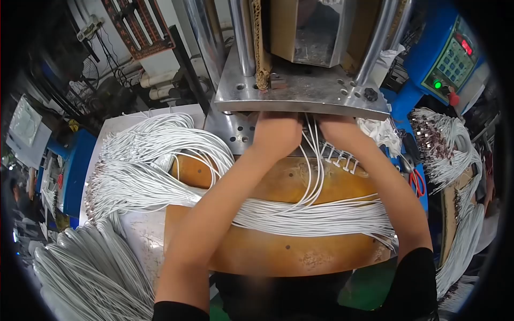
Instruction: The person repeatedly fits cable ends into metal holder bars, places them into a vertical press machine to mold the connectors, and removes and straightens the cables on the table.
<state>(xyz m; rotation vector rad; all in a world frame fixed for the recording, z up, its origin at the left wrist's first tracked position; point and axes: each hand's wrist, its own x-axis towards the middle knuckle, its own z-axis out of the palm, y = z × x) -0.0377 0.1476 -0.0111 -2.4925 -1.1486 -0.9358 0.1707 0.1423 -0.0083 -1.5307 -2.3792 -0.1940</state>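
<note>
Both of my hands reach under the steel plate of a press, which hides their fingers. My left hand shows only its back and wrist, left of a few white cables. On the other side of those cables is my right hand, also hidden past the knuckles. The cables run up between the hands from a long white cable bundle lying across the brown board. Small white T-shaped pieces lie in a row beside my right wrist. I cannot see what the fingers touch.
Looped white cables pile up on the left, with a thick grey-white bundle below. Steel columns flank the press. At right are a blue control panel, red-handled pliers, a white cloth and more hanging cables.
</note>
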